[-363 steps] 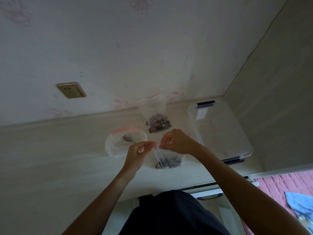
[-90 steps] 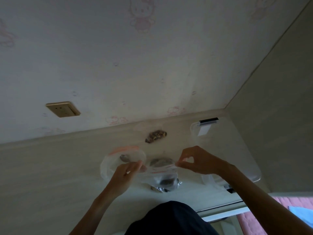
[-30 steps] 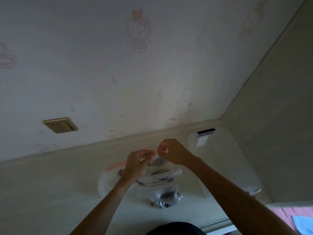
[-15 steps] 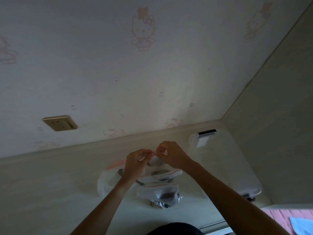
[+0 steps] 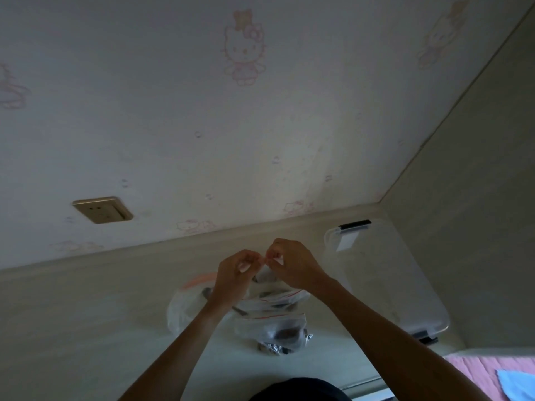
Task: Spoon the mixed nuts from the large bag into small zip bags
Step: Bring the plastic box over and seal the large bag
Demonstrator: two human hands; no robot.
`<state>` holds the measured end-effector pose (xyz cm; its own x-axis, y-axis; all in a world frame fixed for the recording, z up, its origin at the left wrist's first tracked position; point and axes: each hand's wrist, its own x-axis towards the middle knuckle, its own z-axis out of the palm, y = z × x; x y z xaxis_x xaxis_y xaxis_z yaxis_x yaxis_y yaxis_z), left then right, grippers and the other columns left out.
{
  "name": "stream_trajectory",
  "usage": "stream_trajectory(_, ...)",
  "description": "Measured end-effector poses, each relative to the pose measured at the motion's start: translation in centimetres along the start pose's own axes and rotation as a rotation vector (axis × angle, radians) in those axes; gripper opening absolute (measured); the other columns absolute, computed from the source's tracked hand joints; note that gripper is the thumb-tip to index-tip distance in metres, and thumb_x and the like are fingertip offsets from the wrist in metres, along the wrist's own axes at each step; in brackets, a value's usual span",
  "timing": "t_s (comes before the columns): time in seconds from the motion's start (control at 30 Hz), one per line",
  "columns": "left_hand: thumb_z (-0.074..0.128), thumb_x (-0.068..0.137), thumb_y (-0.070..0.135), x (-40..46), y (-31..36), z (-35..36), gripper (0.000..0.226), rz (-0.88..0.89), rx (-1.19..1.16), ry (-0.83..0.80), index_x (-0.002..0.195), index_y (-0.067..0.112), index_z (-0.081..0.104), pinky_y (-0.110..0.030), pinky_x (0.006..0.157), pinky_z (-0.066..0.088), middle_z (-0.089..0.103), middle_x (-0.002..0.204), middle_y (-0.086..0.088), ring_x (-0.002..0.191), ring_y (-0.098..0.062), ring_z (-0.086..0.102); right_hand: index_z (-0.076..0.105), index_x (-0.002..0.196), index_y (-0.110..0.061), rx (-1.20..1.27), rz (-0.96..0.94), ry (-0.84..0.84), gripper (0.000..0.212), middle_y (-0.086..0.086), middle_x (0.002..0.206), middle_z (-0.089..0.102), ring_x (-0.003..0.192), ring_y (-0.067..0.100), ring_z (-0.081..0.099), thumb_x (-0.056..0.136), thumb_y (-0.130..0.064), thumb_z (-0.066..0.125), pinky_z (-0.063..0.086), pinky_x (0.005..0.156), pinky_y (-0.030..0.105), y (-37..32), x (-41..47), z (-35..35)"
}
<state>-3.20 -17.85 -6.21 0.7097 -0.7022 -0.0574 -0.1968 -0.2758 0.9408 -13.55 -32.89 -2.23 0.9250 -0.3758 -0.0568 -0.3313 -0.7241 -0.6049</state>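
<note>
- The left hand (image 5: 233, 280) and the right hand (image 5: 292, 266) are up close together, just above the tabletop (image 5: 86, 314).
- The fingers (image 5: 246, 257) of the left hand are curled and pinch the top edge of a small zip bag (image 5: 265, 274).
- The fingers of the right hand are curled too and pinch the same top edge, right beside the left ones. The fingertips of both hands almost touch.
- The small zip bag hangs down between the two hands. It is clear, with something dark inside. It is too blurry to tell if the top is closed.
- Under the hands lie more small bags (image 5: 270, 319) in a little pile. They are clear, with thin red lines near the top and dark nuts inside.
- A bit of shiny silver wrap (image 5: 275, 348) pokes out at the near side of the pile.
- To the left of the pile, partly behind the left wrist, is the large bag (image 5: 181, 308). It is clear with an orange strip at its far edge.
- To the right sits a clear plastic box (image 5: 385, 282) with black clips and its lid on.
- Behind the tabletop is a wall with pale pink cat pictures and a gold wall socket (image 5: 102, 209).
- At the bottom right there is a pink bed cover (image 5: 477, 371) with a blue cloth (image 5: 518, 384) on it.
</note>
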Motion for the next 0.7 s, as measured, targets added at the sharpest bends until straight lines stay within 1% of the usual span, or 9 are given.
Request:
stream_trajectory(0.1, 0.078, 0.091, 0.014, 0.1, 0.0, -0.1, 0.021, 0.005, 0.015, -0.001, 0.082, 0.032, 0.074, -0.018, 0.078, 0.05, 0.076, 0.082, 0.014, 0.081, -0.002, 0.071, 0.074, 0.095, -0.015, -0.024, -0.015, 0.02, 0.013, -0.001, 0.096, 0.069, 0.086, 0.019, 0.065, 0.094, -0.024, 0.065, 0.049, 0.078, 0.031, 0.1, -0.1, 0.0)
stream_trajectory(0.23, 0.077, 0.091, 0.014, 0.0, 0.3, -0.2, 0.017, -0.006, 0.014, -0.007, 0.082, 0.028, 0.074, -0.01, 0.075, 0.046, 0.075, 0.081, 0.017, 0.079, 0.005, 0.067, 0.075, 0.094, -0.018, -0.045, -0.041, 0.025, 0.013, -0.005, 0.094, 0.069, 0.081, 0.015, 0.066, 0.093, -0.027, 0.065, 0.047, 0.074, 0.025, 0.3, -0.2, -0.2)
stream_trajectory(0.3, 0.077, 0.091, 0.013, 0.0, 0.4, -0.1, 0.017, -0.025, 0.002, -0.004, 0.082, 0.027, 0.074, -0.009, 0.074, 0.045, 0.075, 0.08, 0.017, 0.078, 0.005, 0.067, 0.074, 0.094, -0.017, -0.07, -0.069, 0.027, 0.013, -0.004, 0.094, 0.069, 0.08, 0.015, 0.066, 0.094, -0.025, 0.064, 0.046, 0.074, 0.025, 0.6, -0.4, -0.5)
stream_trajectory(0.4, 0.076, 0.091, 0.012, 0.0, 0.4, -0.2, 0.019, -0.078, -0.007, 0.007, 0.081, 0.028, 0.074, -0.01, 0.072, 0.046, 0.075, 0.078, 0.017, 0.076, 0.005, 0.067, 0.073, 0.096, -0.016, -0.08, -0.074, 0.018, 0.013, -0.003, 0.095, 0.068, 0.083, 0.017, 0.065, 0.096, -0.024, 0.062, 0.051, 0.078, 0.031, 1.5, -0.8, -1.0)
stream_trajectory(0.5, 0.076, 0.091, 0.013, 0.0, 0.3, -0.3, 0.014, -0.096, -0.026, 0.006, 0.083, 0.025, 0.075, -0.013, 0.075, 0.048, 0.077, 0.082, 0.012, 0.08, 0.001, 0.068, 0.071, 0.097, -0.017, -0.105, -0.081, 0.002, 0.013, -0.003, 0.096, 0.066, 0.083, 0.017, 0.064, 0.097, -0.024, 0.061, 0.051, 0.081, 0.033, 2.3, -1.3, -1.5)
stream_trajectory(0.63, 0.075, 0.088, 0.025, 0.2, 0.2, -0.9, 0.005, -0.119, -0.038, -0.005, 0.083, 0.026, 0.076, -0.025, 0.079, 0.05, 0.077, 0.083, 0.01, 0.082, -0.005, 0.07, 0.071, 0.098, -0.015, -0.142, -0.082, -0.034, 0.014, -0.001, 0.097, 0.065, 0.085, 0.017, 0.063, 0.099, -0.022, 0.059, 0.05, 0.082, 0.033, 3.2, -1.6, -2.6)
stream_trajectory(0.7, 0.074, 0.084, 0.032, 0.3, 0.0, -1.6, 0.004, -0.126, -0.048, 0.006, 0.081, 0.029, 0.076, -0.027, 0.08, 0.051, 0.077, 0.082, 0.011, 0.08, -0.004, 0.069, 0.071, 0.099, -0.014, -0.161, -0.068, -0.057, 0.015, 0.0, 0.098, 0.065, 0.086, 0.017, 0.063, 0.1, -0.022, 0.058, 0.051, 0.082, 0.033, 3.7, -2.0, -3.4)
